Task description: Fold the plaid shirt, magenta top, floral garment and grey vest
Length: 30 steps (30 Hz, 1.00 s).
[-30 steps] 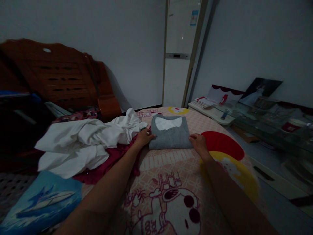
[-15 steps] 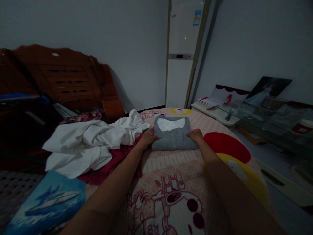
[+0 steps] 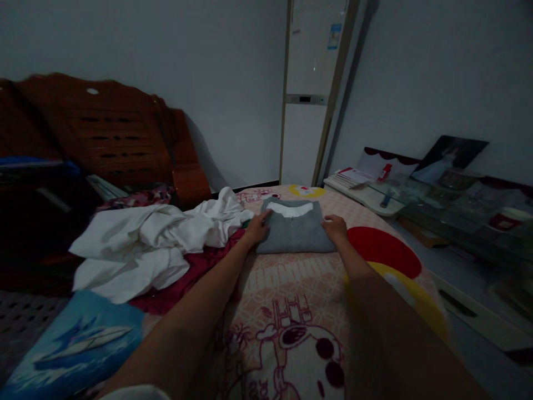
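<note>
A grey shirt (image 3: 293, 236), folded into a flat block with a white strip showing inside its neckline, lies on the patterned bed cover (image 3: 287, 283). My left hand (image 3: 257, 229) closes on its left edge, fingers reaching toward the neckline. At the opposite edge my right hand (image 3: 335, 228) pinches the cloth, thumb and fingers close together. The undersides of both grips are hidden. Left of my left forearm, a heap of white cloth (image 3: 145, 233) rests partly over dark red fabric (image 3: 200, 269).
A blue cushion-like item with a surfboard picture (image 3: 83, 339) lies at the lower left. Behind the heap stands a carved wooden bench (image 3: 112, 133). On the right is a glass-topped stand (image 3: 437, 205) with papers (image 3: 352, 178). A tall white air conditioner (image 3: 306, 139) fills the corner.
My left hand has moved up along the shirt's left edge, and my right hand slightly up its right edge. Less of the white inside the neckline shows now.
</note>
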Available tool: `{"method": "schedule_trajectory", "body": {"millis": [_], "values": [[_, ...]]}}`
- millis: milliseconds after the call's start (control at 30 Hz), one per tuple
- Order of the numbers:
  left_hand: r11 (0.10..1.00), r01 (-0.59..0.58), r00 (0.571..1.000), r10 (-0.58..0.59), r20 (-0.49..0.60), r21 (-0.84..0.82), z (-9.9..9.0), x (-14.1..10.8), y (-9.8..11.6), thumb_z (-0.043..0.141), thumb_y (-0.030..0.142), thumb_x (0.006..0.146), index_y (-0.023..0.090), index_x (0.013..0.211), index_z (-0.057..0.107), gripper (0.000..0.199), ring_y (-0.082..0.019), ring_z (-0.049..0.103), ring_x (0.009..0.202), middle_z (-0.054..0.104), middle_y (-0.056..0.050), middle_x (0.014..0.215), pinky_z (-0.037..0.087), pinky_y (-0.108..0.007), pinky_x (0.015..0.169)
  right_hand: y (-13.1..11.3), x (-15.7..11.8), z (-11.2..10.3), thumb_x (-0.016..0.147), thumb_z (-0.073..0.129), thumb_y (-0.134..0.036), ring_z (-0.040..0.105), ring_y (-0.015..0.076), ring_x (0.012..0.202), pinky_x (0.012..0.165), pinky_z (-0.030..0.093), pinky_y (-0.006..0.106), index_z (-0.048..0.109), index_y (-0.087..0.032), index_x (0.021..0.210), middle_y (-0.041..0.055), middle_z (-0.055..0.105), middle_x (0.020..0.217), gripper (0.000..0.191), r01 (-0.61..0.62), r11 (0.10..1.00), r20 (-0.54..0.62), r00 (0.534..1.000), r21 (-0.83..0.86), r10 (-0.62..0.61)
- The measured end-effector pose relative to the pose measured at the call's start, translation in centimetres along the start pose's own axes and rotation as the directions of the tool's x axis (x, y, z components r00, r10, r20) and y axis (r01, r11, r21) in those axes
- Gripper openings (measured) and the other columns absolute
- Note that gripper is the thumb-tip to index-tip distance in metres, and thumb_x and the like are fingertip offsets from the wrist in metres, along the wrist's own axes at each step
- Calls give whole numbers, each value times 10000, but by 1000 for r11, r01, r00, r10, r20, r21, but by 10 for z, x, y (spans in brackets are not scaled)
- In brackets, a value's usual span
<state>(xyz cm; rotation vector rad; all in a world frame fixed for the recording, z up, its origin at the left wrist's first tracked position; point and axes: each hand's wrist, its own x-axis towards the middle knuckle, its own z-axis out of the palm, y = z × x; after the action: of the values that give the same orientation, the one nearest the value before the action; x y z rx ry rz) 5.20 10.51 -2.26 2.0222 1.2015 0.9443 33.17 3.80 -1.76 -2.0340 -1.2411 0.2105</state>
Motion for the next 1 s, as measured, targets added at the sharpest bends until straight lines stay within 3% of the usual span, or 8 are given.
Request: {"method": "schedule_trajectory", "body": {"millis": [100, 233, 367, 467, 567, 700, 900, 1000], "values": [[975, 39, 998, -26, -63, 217, 7, -9, -5, 551, 55, 760, 115, 1408, 477, 655, -248, 543, 1253, 535, -154, 1412, 387, -373, 1093, 11, -10, -2, 772, 592, -233, 636, 271, 1096, 920, 485, 350, 719, -144, 1059, 158, 695, 1156, 326, -1, 1000, 22, 1000, -23, 1], [963, 64, 997, -51, -58, 263, 4, -23, -2, 604, 138, 787, 155, 1380, 488, 605, -247, 571, 1212, 570, -142, 1369, 428, -363, 1041, 24, -27, -12, 784, 596, -274, 656, 248, 1055, 879, 498, 319, 727, -178, 986, 127, 724, 1064, 259, 47, 999, 41, 998, -26, -46], [957, 128, 991, -133, 4, 262, -8, -34, 4, 672, 213, 751, 157, 1394, 464, 678, -257, 632, 1088, 653, -128, 1232, 468, -356, 966, 31, -48, -29, 792, 610, -348, 676, 205, 675, 603, 486, 265, 662, -187, 671, 56, 670, 626, 208, 13, 1000, 184, 983, 16, -15], [955, 117, 990, -133, 39, 272, -13, -42, 4, 694, 264, 738, 130, 1402, 458, 717, -258, 656, 1001, 688, -119, 1117, 492, -333, 888, 30, -63, -40, 801, 621, -390, 521, 124, 402, 408, 376, 229, 568, -195, 611, -25, 520, 452, 277, -67, 994, 354, 935, 88, 32], [960, 127, 988, -146, 57, 249, -14, -48, 1, 681, 272, 745, 118, 1388, 476, 692, -235, 665, 878, 699, -79, 938, 505, -316, 792, 26, -73, -44, 795, 640, -340, 447, 86, 327, 321, 301, 189, 525, -201, 708, -64, 510, 446, 200, -190, 967, 472, 877, 167, 91], [974, 108, 993, -113, 15, 201, -10, -52, -1, 648, 238, 758, 137, 1320, 543, 581, -189, 645, 844, 666, -42, 909, 500, -292, 790, 23, -78, -38, 831, 603, -290, 496, 97, 324, 284, 308, 170, 488, -206, 842, -57, 573, 471, 143, -335, 892, 550, 826, 303, 123], [964, 83, 996, -84, -6, 254, -8, -54, 5, 636, 163, 757, 148, 1324, 546, 573, -189, 626, 868, 665, -71, 975, 481, -302, 827, 21, -80, -33, 841, 594, -298, 507, 107, 305, 262, 318, 182, 469, -205, 702, -22, 575, 438, 208, -395, 855, 548, 820, 337, 163], [962, 109, 992, -121, 32, 252, -12, -55, 8, 655, 146, 737, 134, 1261, 597, 528, -186, 613, 815, 652, -60, 871, 475, -288, 766, 27, -82, -43, 799, 611, -320, 491, 102, 292, 266, 325, 187, 483, -202, 619, -12, 570, 420, 251, -363, 869, 587, 802, 335, 109]]}}
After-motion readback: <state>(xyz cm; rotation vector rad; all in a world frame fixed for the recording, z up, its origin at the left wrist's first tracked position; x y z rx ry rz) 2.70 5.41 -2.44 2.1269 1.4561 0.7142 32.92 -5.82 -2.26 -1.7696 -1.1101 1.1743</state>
